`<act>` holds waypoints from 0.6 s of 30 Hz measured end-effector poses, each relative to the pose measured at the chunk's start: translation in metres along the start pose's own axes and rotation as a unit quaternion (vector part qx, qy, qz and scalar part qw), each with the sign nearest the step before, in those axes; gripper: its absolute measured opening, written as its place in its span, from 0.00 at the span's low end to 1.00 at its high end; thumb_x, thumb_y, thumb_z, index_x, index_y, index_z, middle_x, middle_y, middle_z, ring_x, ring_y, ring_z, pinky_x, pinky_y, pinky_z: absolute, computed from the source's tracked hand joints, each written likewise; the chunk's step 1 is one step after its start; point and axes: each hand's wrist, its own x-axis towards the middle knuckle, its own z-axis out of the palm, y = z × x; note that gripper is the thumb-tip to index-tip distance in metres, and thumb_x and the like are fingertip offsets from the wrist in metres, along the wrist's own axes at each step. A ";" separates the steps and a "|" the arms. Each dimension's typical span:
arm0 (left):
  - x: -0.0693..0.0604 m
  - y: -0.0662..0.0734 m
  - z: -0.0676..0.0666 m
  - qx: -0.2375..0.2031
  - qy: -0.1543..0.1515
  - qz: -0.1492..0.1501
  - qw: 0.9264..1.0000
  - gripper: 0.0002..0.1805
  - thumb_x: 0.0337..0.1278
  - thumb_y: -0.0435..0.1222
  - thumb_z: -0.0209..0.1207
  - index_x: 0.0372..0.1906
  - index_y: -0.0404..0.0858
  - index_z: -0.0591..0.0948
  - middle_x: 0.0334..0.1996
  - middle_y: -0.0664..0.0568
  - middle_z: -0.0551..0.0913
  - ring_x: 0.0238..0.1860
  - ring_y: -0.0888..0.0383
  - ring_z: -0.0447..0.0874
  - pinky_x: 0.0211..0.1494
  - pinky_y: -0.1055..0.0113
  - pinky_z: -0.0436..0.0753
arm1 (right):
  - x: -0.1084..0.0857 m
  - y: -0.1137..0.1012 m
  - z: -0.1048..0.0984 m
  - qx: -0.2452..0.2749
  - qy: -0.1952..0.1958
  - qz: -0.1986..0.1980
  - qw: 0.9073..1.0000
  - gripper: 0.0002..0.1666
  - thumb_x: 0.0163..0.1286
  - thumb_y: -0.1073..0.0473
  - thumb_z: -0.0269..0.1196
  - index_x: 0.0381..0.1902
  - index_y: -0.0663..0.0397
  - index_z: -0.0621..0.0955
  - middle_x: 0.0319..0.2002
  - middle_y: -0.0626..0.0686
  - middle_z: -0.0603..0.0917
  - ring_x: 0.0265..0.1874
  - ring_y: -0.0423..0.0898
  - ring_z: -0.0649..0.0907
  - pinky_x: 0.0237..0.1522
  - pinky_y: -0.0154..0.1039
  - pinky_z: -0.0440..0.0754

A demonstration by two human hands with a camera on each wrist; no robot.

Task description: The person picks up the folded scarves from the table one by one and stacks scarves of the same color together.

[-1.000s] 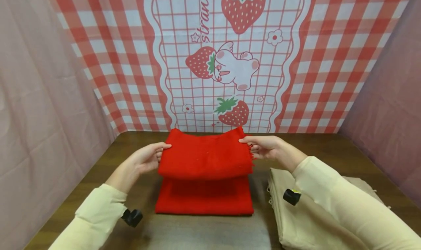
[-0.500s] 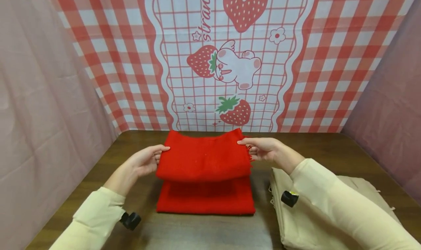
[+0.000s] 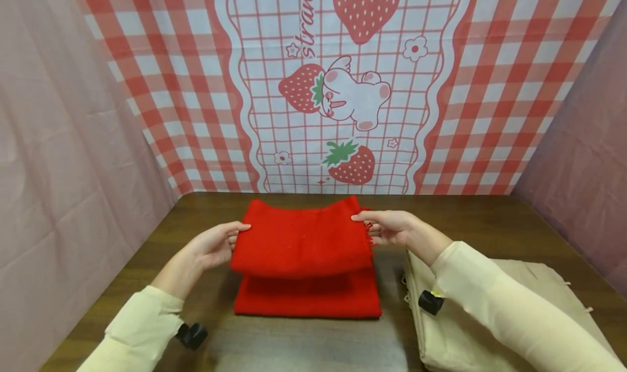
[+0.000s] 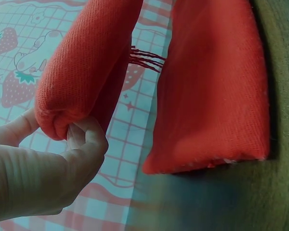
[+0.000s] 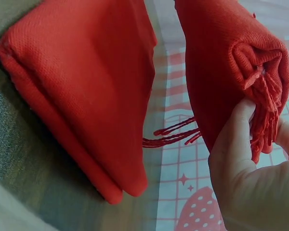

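Note:
A red scarf (image 3: 303, 241) with a fringed right end is folded in layers at the middle of the table. Its upper folded part is raised, tilted above the lower part (image 3: 308, 298), which lies flat on the wood. My left hand (image 3: 213, 247) pinches the raised part at its left edge, thumb on top, as the left wrist view also shows with the hand (image 4: 43, 173) around the folded end. On the other side my right hand (image 3: 397, 228) pinches the fringed edge. In the right wrist view the fringe (image 5: 267, 106) hangs beside my thumb and fingers.
A folded beige cloth (image 3: 450, 339) lies on the right of the table, partly under my right forearm. Behind the brown wooden table (image 3: 206, 211) hangs a strawberry-print checked cloth (image 3: 362, 97). Pink curtains (image 3: 73, 143) stand on both sides.
Both hands have come slightly down and toward me with the raised part of the scarf. Its front fold now hangs lower over the bottom layer. Both grips stay the same.

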 end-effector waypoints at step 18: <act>-0.004 -0.015 -0.002 -0.001 -0.020 -0.007 1.000 0.15 0.72 0.38 0.41 0.34 0.46 0.79 0.30 0.60 0.85 0.36 0.63 0.82 0.46 0.67 0.82 | -0.008 0.011 0.004 -0.026 0.019 0.013 0.999 0.34 0.70 0.54 0.55 0.67 0.64 0.58 0.45 0.54 0.68 0.31 0.37 0.78 0.33 0.24 0.83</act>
